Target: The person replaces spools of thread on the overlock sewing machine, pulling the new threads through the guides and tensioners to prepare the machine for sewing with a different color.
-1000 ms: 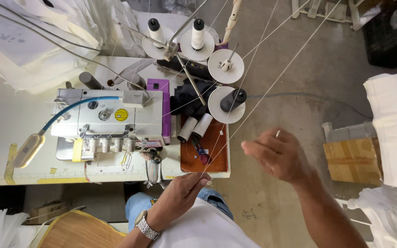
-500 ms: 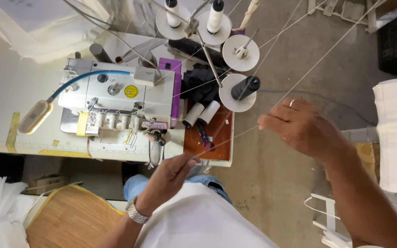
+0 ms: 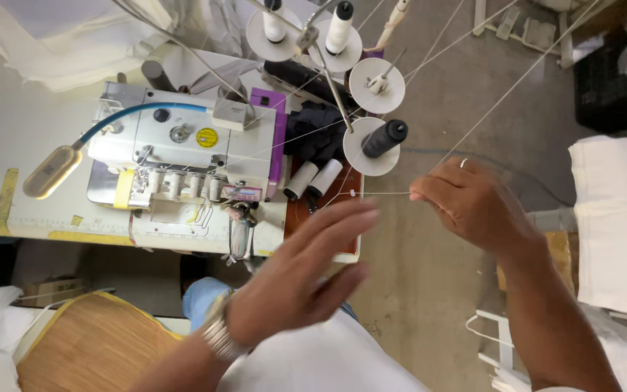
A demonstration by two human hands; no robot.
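Right hand (image 3: 473, 207) is pinching thin white thread (image 3: 382, 193) taut w/ fingertips; left hand (image 3: 306, 279) is hovering open, blurred. Thread likely v. light, limp, breakable; grip near free end.

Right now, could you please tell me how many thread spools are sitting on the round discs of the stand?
3: two white spools on the back discs and a dark spool on the front disc. The fourth disc shows only a bare pin.

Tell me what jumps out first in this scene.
The right hand pinches a thin white thread stretched leftward, mid-frame. The left hand, blurred and open, reaches toward it from below. Behind them, a white sewing machine sits on the table, beside thread cones on a stand.
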